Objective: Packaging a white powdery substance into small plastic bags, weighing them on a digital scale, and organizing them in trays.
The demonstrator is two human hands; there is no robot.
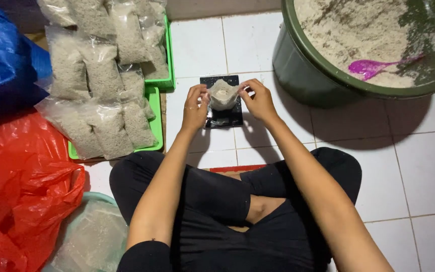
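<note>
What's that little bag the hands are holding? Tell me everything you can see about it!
The little bag is clear, thin plastic, partly filled with pale, grainy, crumbly stuff. It stands upright with its top open on a flat black square platform on the white tiled floor. The left hand pinches its top edge on one side and the right hand pinches the other, holding the mouth spread apart. It looks smaller than the filled bags stacked nearby.
</note>
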